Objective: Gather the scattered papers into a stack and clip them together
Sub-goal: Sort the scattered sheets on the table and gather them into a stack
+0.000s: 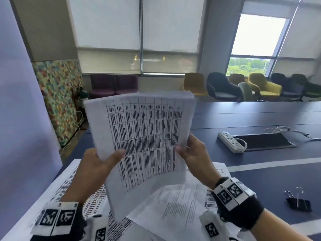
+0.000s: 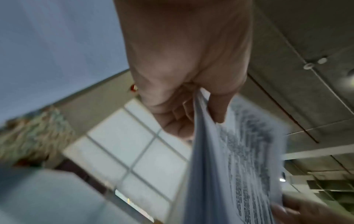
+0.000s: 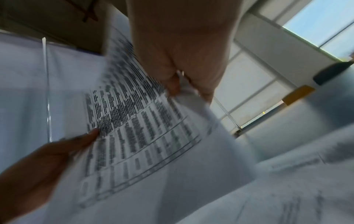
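Observation:
A stack of printed papers with a table of black text is raised upright above the table, its lower edge hanging free. My left hand pinches its left edge, thumb on the front sheet. My right hand pinches its right edge. In the left wrist view the stack runs edge-on from my left hand. The right wrist view shows the front sheet gripped by my right hand. More loose sheets lie scattered on the table below. A black binder clip lies to the right.
The dark blue table stretches ahead with a white power strip and a black cable hatch. Armchairs line the windows. A pale partition stands close on the left.

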`<state>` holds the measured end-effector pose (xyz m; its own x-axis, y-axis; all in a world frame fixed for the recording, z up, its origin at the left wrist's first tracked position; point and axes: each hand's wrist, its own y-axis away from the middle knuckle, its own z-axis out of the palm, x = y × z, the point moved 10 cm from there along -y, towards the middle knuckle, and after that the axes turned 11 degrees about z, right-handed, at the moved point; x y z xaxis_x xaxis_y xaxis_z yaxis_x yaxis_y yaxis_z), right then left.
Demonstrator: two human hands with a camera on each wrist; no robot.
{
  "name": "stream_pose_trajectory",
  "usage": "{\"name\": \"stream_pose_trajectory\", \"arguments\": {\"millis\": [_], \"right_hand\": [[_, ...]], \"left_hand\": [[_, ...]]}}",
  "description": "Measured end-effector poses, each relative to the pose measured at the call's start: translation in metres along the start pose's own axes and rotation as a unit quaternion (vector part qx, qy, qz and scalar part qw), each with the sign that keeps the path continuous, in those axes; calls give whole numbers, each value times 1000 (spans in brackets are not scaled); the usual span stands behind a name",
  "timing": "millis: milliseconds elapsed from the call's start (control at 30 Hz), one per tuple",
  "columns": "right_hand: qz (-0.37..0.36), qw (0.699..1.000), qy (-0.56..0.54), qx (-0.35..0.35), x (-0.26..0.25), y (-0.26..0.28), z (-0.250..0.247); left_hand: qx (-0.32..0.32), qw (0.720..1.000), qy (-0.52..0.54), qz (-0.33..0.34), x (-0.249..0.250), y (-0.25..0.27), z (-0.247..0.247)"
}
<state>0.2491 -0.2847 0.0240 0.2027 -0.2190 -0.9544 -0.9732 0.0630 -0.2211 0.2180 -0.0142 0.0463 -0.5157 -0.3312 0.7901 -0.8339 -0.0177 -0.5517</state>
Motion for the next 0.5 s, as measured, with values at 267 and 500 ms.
{"name": "stream_pose_trajectory", "arguments": {"millis": [267,500], "right_hand": [[144,834,498,-192,99,-9,43],[208,762,578,-204,125,-22,44]], "left_hand": [[131,986,-83,60,27,-8,-80],[257,961,-106,6,-29,-9,-150]]}}
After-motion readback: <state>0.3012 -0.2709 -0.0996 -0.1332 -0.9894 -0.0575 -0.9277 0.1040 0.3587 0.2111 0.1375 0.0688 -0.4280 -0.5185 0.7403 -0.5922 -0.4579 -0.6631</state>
